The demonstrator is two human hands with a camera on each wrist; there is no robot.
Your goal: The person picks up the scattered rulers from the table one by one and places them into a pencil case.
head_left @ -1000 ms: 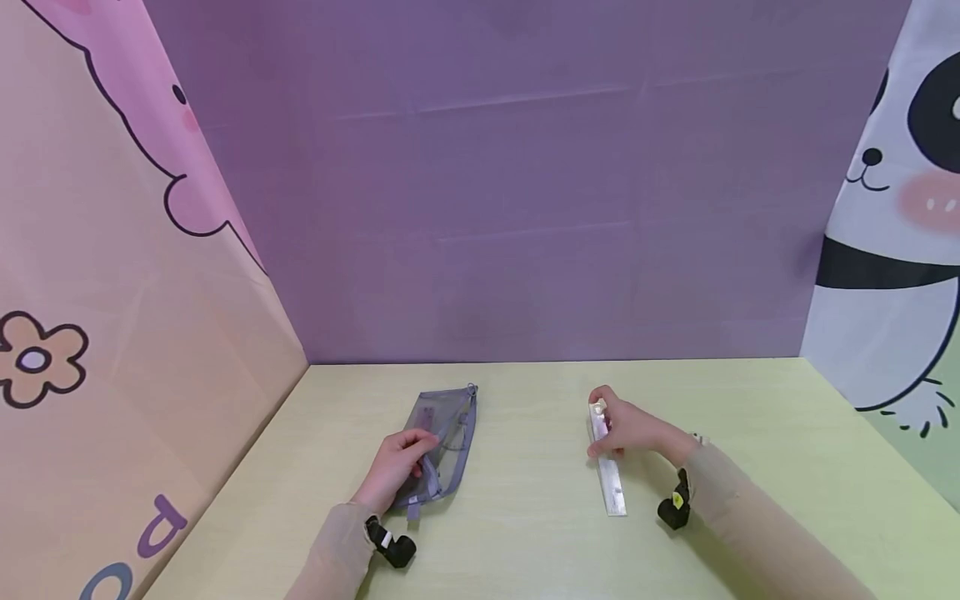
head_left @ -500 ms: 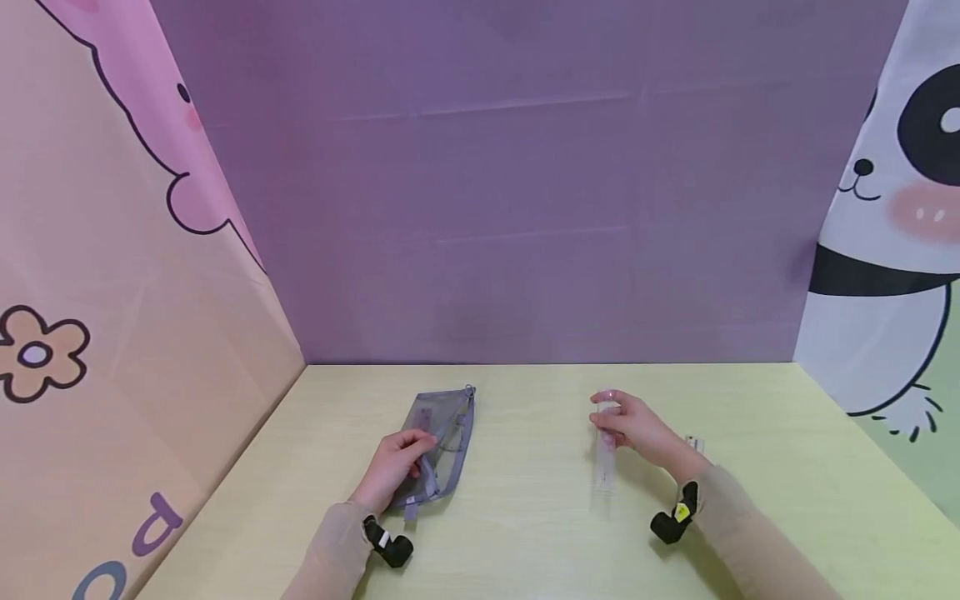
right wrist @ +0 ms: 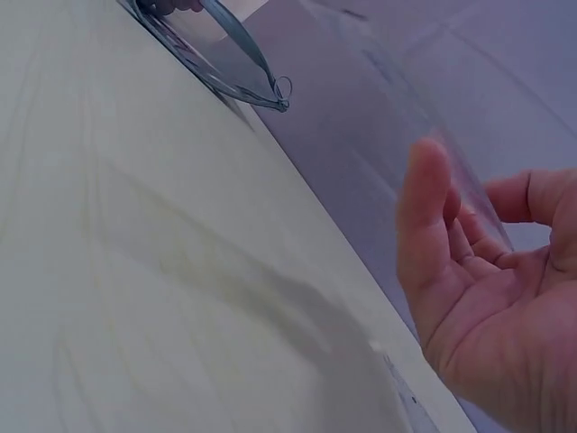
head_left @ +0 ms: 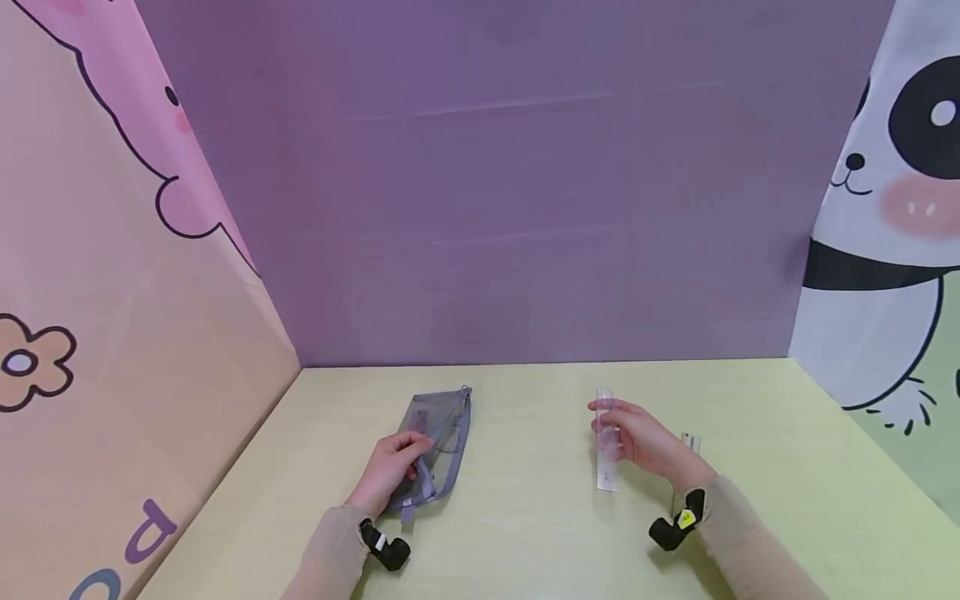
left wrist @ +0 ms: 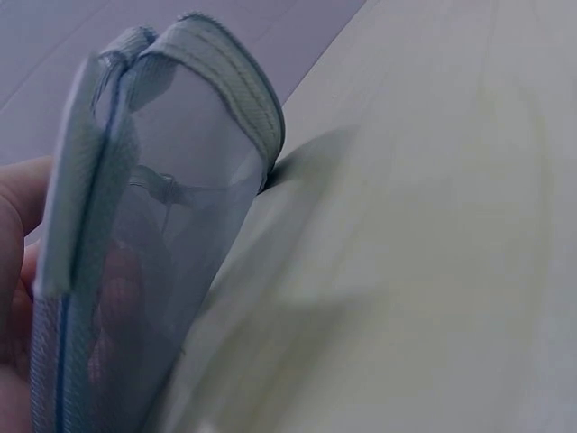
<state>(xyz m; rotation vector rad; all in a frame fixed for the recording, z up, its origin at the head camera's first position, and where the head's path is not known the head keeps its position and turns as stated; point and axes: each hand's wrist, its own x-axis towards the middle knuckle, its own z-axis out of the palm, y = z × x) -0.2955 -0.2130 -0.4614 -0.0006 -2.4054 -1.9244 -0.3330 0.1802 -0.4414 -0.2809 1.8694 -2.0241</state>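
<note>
On the left of the table lies a see-through grey zip pouch (head_left: 446, 404) with a purplish item showing through it. My left hand (head_left: 392, 468) pinches the pouch's near side at the zip. Seen from the left wrist, that zip edge (left wrist: 86, 207) stands raised between thumb and fingers. My right hand (head_left: 641, 437) holds a clear plastic ruler (head_left: 607, 475) between thumb and fingers, apart from the pouch. In the right wrist view the ruler is tilted and faint, above the table. A second clear ruler (head_left: 691, 442) lies on the table, partly hidden behind my right wrist.
The pale yellow table (head_left: 525, 533) meets a purple backdrop (head_left: 480, 208) at its far edge. A pink-and-cream printed panel (head_left: 150, 333) stands along the left, a panda panel (head_left: 870, 333) along the right.
My right hand has turned and lifted the ruler, whose near end has moved away from me. More of the second ruler shows beside the wrist. My left hand keeps its hold on the pouch.
</note>
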